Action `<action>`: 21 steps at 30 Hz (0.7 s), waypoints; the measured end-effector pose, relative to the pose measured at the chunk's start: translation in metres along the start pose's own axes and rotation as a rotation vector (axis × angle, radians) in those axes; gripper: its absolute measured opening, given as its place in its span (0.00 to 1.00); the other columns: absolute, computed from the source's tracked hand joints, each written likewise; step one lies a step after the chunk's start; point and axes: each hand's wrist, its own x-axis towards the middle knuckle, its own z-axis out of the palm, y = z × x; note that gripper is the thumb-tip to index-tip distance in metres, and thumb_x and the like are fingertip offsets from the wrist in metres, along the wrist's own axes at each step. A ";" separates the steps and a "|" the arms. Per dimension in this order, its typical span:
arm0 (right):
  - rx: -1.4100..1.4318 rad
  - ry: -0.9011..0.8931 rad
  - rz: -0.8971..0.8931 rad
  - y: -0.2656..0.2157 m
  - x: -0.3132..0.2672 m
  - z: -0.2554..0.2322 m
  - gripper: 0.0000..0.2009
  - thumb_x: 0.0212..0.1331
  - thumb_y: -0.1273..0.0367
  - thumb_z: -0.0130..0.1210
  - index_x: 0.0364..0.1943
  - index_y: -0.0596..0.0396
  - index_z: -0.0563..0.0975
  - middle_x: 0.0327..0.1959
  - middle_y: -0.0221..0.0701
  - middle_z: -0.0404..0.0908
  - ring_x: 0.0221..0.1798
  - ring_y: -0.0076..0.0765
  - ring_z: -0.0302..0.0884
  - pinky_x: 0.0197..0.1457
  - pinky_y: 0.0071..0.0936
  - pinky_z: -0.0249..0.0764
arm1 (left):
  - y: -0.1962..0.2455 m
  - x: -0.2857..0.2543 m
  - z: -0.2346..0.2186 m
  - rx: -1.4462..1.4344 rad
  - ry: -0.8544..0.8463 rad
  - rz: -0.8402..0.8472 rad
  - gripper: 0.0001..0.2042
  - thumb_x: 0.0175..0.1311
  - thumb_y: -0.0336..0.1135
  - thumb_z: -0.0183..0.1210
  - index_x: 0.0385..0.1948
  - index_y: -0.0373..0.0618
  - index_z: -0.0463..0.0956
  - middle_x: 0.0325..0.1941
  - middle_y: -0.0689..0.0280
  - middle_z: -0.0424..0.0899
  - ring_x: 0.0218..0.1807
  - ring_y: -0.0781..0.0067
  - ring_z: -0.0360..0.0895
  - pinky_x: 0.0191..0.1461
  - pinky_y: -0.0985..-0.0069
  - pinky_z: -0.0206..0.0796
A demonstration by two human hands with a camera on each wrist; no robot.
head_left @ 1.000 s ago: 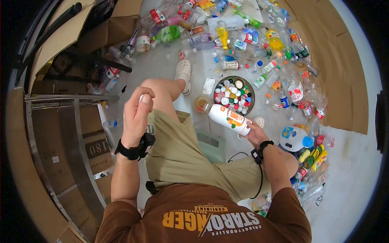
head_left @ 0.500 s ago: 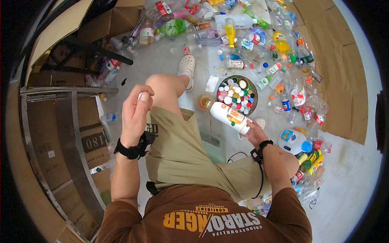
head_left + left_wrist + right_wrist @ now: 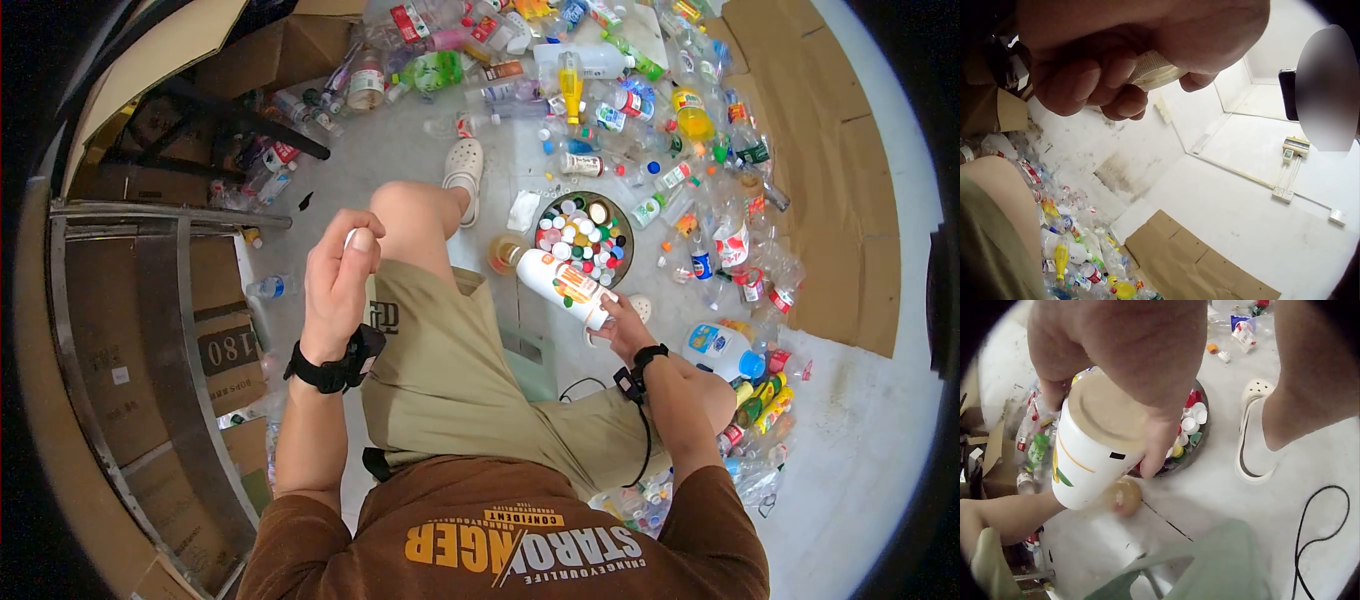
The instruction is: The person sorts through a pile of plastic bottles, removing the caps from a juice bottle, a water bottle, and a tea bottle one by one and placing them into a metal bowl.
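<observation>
My right hand (image 3: 625, 328) grips the base end of a white bottle with an orange fruit label (image 3: 562, 288). The bottle is tilted, its neck pointing at a small round container with brownish contents (image 3: 505, 254) on the floor; whether they touch I cannot tell. In the right wrist view, fingers and thumb of the hand (image 3: 1122, 356) span the bottle's bottom (image 3: 1107, 412), and the container (image 3: 1124, 497) shows beyond it. Raised over the left side, my left hand (image 3: 338, 285) pinches a white cap (image 3: 351, 238). The left wrist view shows the cap (image 3: 1157, 76) among its curled fingers.
A round tray of mixed caps (image 3: 625, 275) lies past the bottle. Many empty bottles (image 3: 610, 100) spread ahead and right, near flat cardboard (image 3: 820, 180). A metal frame (image 3: 190, 330) with boxes stands left; a black cable (image 3: 1300, 550) lies on the floor.
The head view has shifted slightly. Both hands keep their holds on the cap and the bottle, and the bottle stays tilted with its neck at the round container.
</observation>
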 end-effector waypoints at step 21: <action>-1.225 0.359 -0.942 -0.046 -0.043 0.117 0.37 0.39 0.57 0.70 0.58 0.52 0.68 0.51 0.47 0.67 0.55 0.55 0.67 0.57 0.44 0.67 | -0.013 -0.033 -0.046 -0.060 0.059 0.071 0.17 0.72 0.50 0.45 0.38 0.45 0.73 0.23 0.75 0.65 0.25 0.87 0.57 0.27 0.85 0.47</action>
